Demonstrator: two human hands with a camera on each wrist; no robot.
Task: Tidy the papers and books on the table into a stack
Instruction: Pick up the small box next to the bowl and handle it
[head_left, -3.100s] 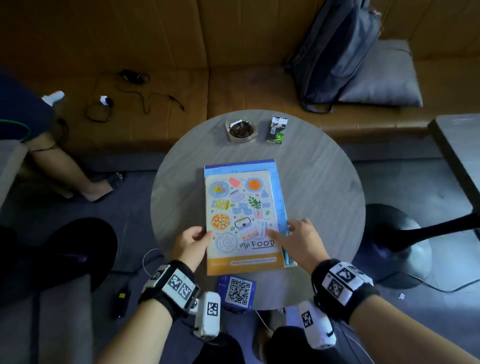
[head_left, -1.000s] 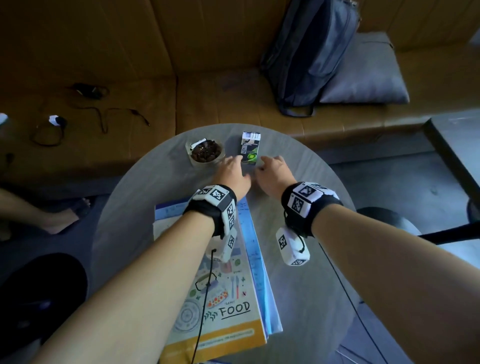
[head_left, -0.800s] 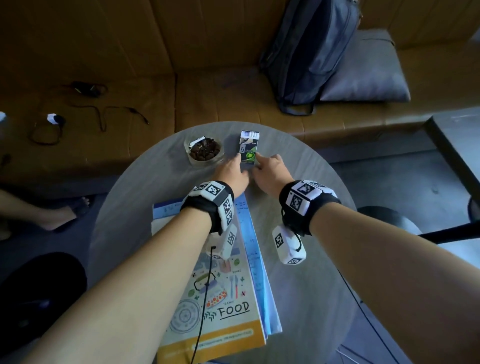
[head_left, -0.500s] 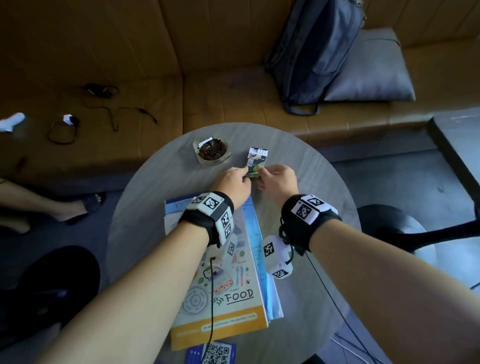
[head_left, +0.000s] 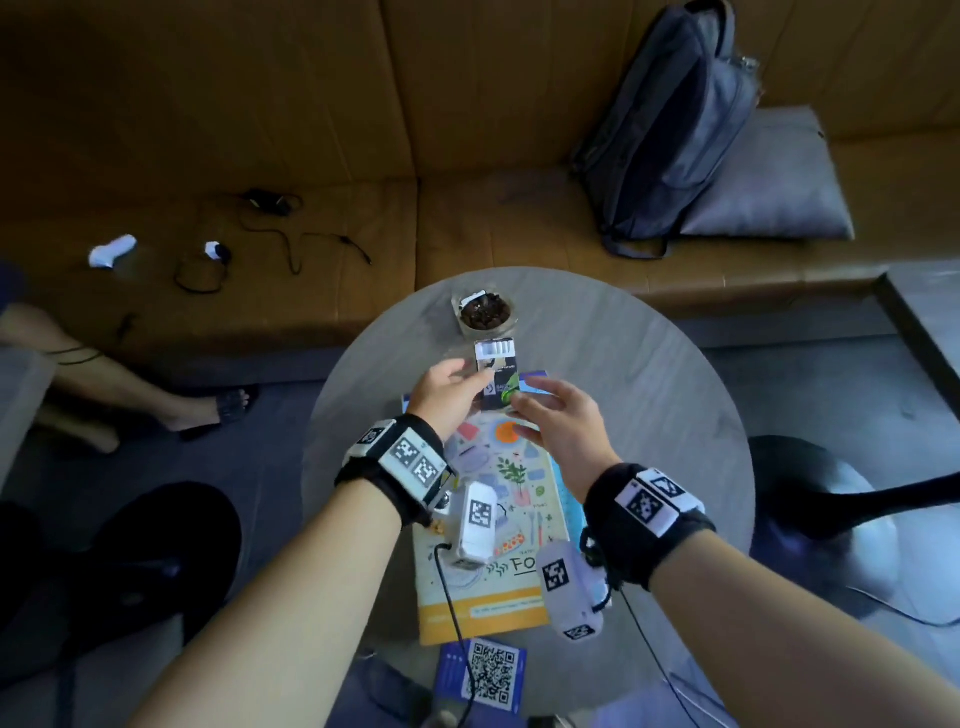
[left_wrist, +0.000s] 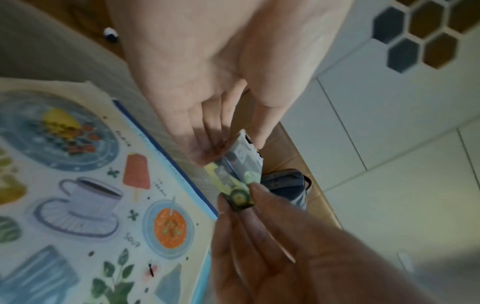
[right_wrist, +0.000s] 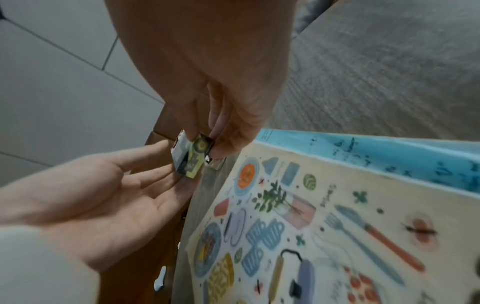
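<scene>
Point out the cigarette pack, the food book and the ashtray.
cigarette pack (head_left: 497, 382), head view, on its dark front face.
food book (head_left: 511, 478), head view, on its illustrated cover.
ashtray (head_left: 485, 314), head view, on its dark contents.

You've got a long tan leather sofa (head_left: 322, 171) running along the far side, with a dark grey backpack (head_left: 670, 130) propped against its backrest and a grey cushion (head_left: 779, 192) right beside it. Some black cables (head_left: 280, 234) are sprawled over the seat on the left. Floor (head_left: 810, 374) is greyish and the whole room's pretty dim. The round grey worktop (head_left: 649, 415) sits just in front of the sofa.
</scene>
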